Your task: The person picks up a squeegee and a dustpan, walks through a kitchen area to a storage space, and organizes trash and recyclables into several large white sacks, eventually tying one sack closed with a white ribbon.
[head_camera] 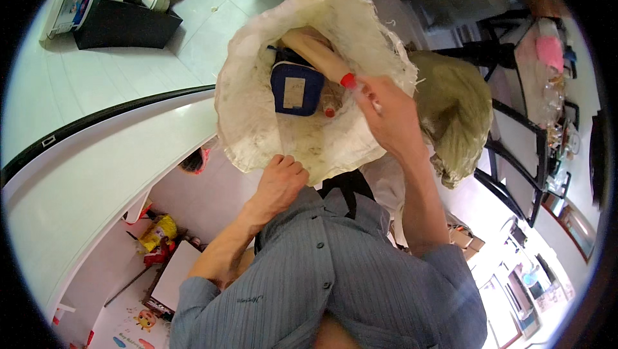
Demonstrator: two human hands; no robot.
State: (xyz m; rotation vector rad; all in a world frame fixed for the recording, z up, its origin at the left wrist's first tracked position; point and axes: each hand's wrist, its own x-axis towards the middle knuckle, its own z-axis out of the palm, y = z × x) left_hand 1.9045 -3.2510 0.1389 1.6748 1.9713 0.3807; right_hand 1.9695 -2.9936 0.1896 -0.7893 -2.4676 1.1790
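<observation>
Before me a whitish woven plastic sack [246,93] gapes with its frayed mouth upward. My left hand [282,180] grips the near rim with curled fingers. Over the right side of the mouth, my right hand [388,110] is slightly blurred, its fingers closed at the red-ended tan object [314,54]. That long object slants down into the sack; its exact kind is unclear. Inside the sack lie a dark blue plastic container [313,89] with a pale label and a clear bottle [331,98] with a red cap. Dark items behind the container are partly hidden.
An olive-green sack [451,107] stands right of the white one. A white counter [120,131] with a black edge curves along the left. Beyond it, a black box [125,25] holds several containers. Black-framed furniture [516,156] stands at right, cardboard boxes [466,242] lower right.
</observation>
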